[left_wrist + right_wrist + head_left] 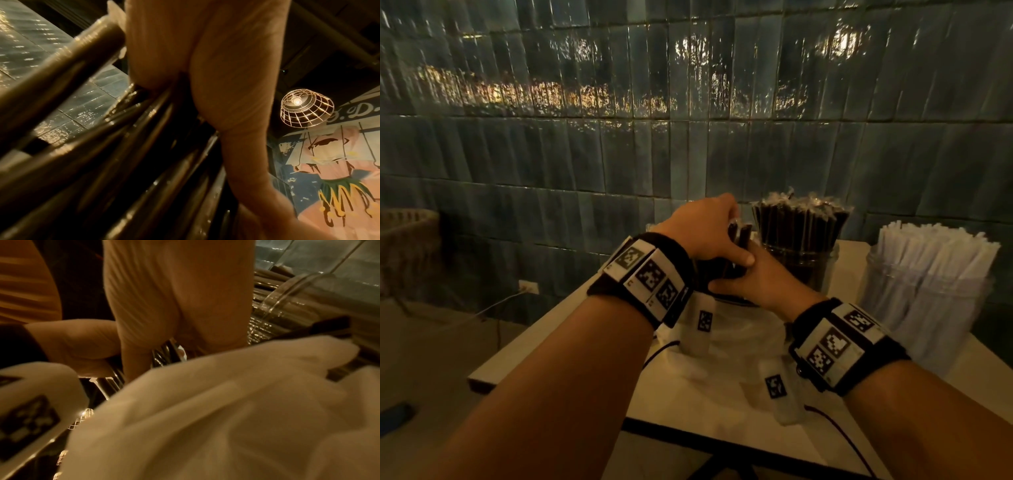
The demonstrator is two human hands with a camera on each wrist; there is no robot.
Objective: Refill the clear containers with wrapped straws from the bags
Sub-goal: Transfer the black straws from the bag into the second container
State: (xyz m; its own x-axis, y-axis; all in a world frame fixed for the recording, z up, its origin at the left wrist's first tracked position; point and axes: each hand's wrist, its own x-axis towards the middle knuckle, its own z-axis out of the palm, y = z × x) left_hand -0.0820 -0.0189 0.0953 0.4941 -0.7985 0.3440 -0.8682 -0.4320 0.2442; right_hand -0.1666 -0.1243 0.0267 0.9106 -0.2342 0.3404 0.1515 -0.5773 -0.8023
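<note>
Both hands meet over the table's far side around one bundle of dark wrapped straws [741, 236]. My left hand [717, 229] grips the bundle from above, thumb across its front. My right hand [751, 279] holds it lower down, from the right. In the left wrist view my fingers [226, 81] curl round the glossy dark straws [123, 162]. A white bag [726, 342] lies crumpled below the hands, and in the right wrist view this bag [226, 418] fills the foreground. A clear container [803, 263] full of dark straws stands just right. The bundle's lower end is hidden.
A second clear container [924, 294] packed with white-wrapped straws stands at the table's right. The cream table [551, 349] ends near a tiled wall [688, 102]. A woven basket [407, 246] sits far left. A cable runs across the floor.
</note>
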